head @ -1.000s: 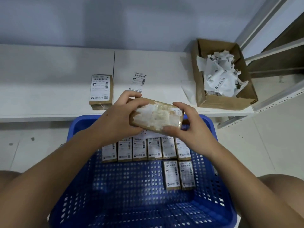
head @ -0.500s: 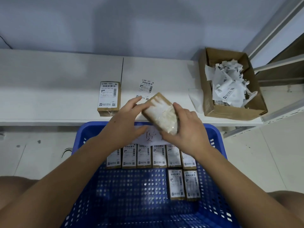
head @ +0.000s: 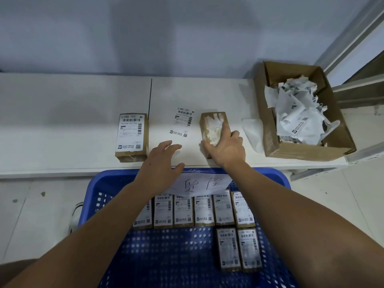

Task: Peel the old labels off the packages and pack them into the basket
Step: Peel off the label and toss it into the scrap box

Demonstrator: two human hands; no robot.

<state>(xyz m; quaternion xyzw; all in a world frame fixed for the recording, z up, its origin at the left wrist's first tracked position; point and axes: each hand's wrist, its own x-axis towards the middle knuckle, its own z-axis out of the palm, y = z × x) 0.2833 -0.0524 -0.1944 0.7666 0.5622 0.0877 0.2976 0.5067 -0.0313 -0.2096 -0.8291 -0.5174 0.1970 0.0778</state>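
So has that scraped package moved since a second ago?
Yes. The scraped package went from mid-air over the blue basket onto the white shelf, beside the loose label.

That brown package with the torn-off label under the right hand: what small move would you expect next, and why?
Probably the left hand, open and empty, reaches the short way forward to the loose label lying flat on the shelf. The right hand grips the peeled package, set on the shelf just right of that label, and its top shows only white residue, so it looks ready for a fresh label.
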